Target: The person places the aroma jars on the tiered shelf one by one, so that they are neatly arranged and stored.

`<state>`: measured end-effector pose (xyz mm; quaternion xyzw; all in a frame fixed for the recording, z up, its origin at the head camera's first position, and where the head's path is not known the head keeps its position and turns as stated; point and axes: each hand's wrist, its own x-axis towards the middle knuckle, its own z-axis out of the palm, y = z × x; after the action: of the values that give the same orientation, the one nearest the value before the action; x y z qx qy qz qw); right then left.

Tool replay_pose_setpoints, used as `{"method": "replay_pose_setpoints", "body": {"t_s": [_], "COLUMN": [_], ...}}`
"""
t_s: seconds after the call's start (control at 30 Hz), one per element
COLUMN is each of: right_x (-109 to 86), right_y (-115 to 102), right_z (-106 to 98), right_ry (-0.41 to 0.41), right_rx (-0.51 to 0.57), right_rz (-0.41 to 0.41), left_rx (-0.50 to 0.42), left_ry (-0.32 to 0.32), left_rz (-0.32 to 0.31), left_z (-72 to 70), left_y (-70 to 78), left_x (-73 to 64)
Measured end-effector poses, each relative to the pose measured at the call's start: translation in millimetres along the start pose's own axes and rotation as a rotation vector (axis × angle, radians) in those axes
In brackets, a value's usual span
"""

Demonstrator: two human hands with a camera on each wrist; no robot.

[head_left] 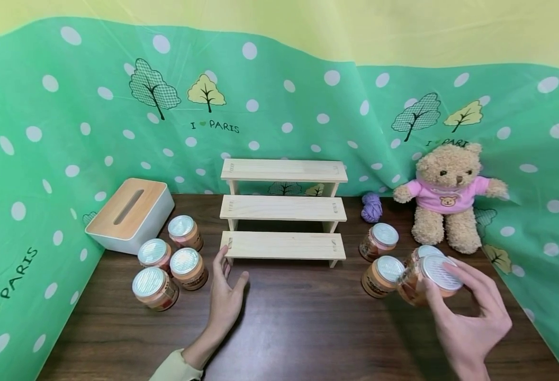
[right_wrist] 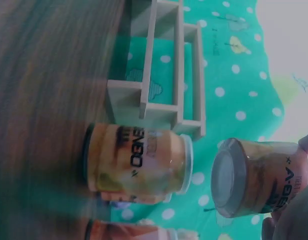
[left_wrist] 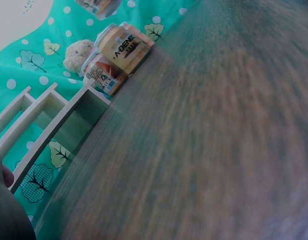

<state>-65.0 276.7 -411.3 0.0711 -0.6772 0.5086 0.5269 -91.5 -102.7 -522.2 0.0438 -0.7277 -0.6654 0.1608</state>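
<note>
My right hand (head_left: 475,312) grips a clear jar (head_left: 412,286) with a silvery lid, thumb on one side and fingers on the other. In the right wrist view the held jar (right_wrist: 259,175) is off the table, its base showing. Close by stand a jar with a dark-lettered label (head_left: 378,281), one behind it (head_left: 371,247), and a third (head_left: 423,253) partly hidden by the held jar. My left hand (head_left: 226,299) is at the left front corner of a three-step wooden shelf (head_left: 284,246), index fingertip right at the lowest step's edge, thumb spread away.
Several more lidded jars (head_left: 191,272) stand left of the shelf, before a white tissue box (head_left: 158,219) with a wooden top. A purple yarn ball (head_left: 371,207) and a teddy bear (head_left: 448,198) in pink sit at the back right. Green dotted cloth (head_left: 284,106) surrounds the dark wooden table (head_left: 298,328).
</note>
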Motion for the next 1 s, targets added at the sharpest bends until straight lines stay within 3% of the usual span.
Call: {"method": "replay_pose_setpoints", "body": {"t_s": [0.43,0.73,1.0], "right_x": [13.3,12.7,15.2], "right_y": [-24.6,-11.4,-15.3], "right_z": [35.9,51.6,68.5], "right_ry": [-0.13,-0.199,-0.242], "right_rx": [0.078,0.067,0.097], "right_rz": [0.016,0.021,0.029], "left_rx": [0.008,0.022,0.018], "left_ry": [-0.005,-0.003,-0.001], "left_rz": [-0.018,-0.023,-0.004], "left_z": [-0.7,0.7,0.6], "left_y": [1.2,-0.2,1.2], "left_x": [0.4,1.2,0.4]}}
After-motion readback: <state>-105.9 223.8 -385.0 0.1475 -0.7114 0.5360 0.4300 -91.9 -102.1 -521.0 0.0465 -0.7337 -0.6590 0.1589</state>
